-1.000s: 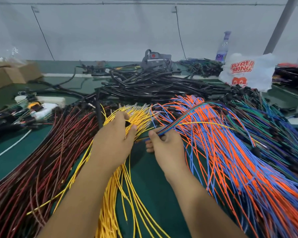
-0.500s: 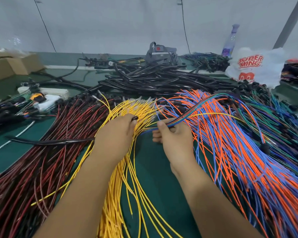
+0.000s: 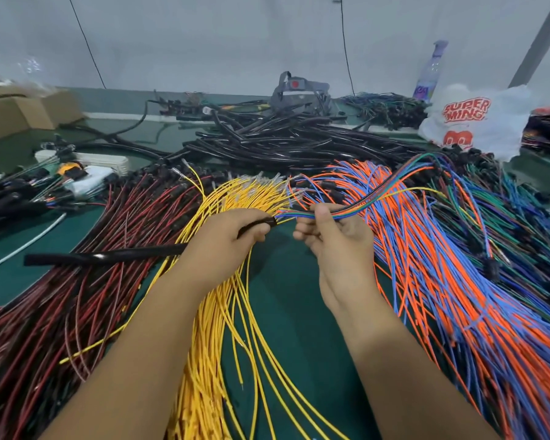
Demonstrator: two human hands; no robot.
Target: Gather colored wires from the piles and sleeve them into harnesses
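Your right hand (image 3: 337,239) pinches a small bunch of colored wires (image 3: 362,207) between thumb and fingers, near the middle of the worktop (image 3: 292,300). The bunch has green, blue, red, black and yellow wires in it. It runs from your fingers up and to the right, over the orange and blue pile (image 3: 442,265). The short wire ends stick out to the left, toward your other hand.

Your left hand (image 3: 226,239) is curled round a black sleeve tube (image 3: 108,258). The open end of the tube pokes out by your fingers and just about meets the wire ends. You cannot tell if the ends are inside it. The long part of the tube sticks out to the left, across the red and black wire pile (image 3: 61,296).

Under your left hand lies the yellow wire pile (image 3: 223,344), fanned out toward you. Far right is a pile of green and blue wires (image 3: 515,211). Behind the piles sits a heap of black tubes (image 3: 283,144). A white plastic bag (image 3: 477,119) with red letters is at the far right, with a clear bottle (image 3: 429,74) behind it. A cardboard box (image 3: 23,112) is at the far left.
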